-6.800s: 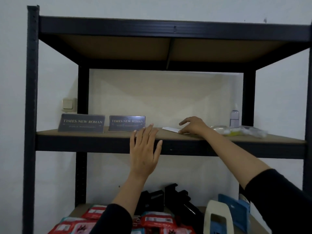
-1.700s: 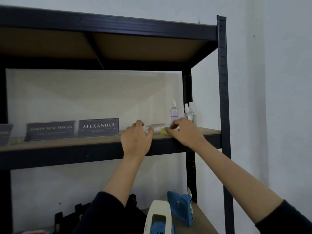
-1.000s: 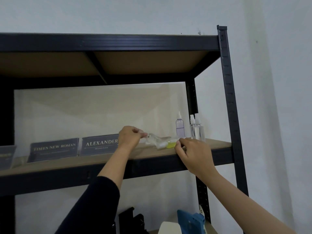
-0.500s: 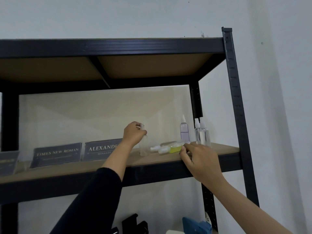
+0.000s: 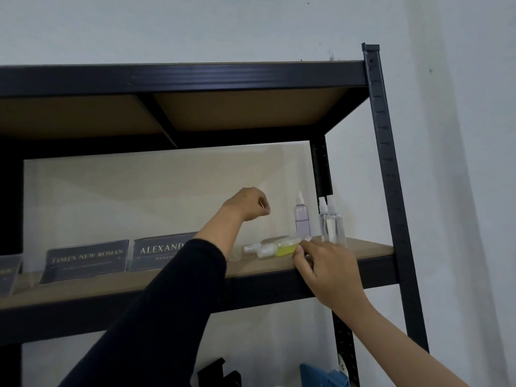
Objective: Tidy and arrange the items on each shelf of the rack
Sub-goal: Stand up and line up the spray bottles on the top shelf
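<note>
1. Right hand, frame centre-right: fingertips pinch the lying yellow bottle; stand it gently.
2. Left hand, raised at centre: fingers curled, grasp unclear.
3. Set it beside the upright clear bottles without toppling them.

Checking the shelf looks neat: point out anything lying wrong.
Two small bottles lie on their sides near the shelf front, one with yellow liquid, while three spray bottles behind stand upright. The right hand touches the yellow one.

Head view, upward at rack
</note>
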`<move>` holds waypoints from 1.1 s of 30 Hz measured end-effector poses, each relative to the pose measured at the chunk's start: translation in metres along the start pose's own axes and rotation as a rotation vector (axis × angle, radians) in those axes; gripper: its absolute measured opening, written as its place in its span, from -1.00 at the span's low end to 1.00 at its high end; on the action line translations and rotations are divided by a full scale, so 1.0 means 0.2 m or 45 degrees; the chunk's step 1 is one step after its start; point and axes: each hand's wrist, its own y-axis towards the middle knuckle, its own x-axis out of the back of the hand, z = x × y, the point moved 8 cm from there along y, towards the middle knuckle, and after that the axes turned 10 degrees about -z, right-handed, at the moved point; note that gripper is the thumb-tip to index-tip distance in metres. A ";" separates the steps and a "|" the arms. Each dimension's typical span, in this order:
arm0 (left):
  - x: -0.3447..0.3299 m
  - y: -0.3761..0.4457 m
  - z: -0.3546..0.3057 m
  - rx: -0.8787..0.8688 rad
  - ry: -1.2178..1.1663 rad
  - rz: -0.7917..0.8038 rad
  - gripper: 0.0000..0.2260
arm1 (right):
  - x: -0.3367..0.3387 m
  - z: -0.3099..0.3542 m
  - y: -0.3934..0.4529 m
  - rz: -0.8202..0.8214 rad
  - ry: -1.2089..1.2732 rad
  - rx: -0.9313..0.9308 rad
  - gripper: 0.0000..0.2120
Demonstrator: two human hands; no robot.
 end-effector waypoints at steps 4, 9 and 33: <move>-0.18 0.07 -0.02 0.135 0.239 0.452 -0.71 | 0.00 0.00 -0.02 -0.009 0.061 0.054 -0.66; -0.35 0.04 0.12 0.489 0.645 0.954 -0.54 | 0.02 0.01 -0.03 -0.033 0.075 0.097 -0.67; -0.30 0.26 0.16 0.462 0.534 0.917 -0.45 | 0.00 0.00 -0.04 -0.063 0.101 0.138 -0.69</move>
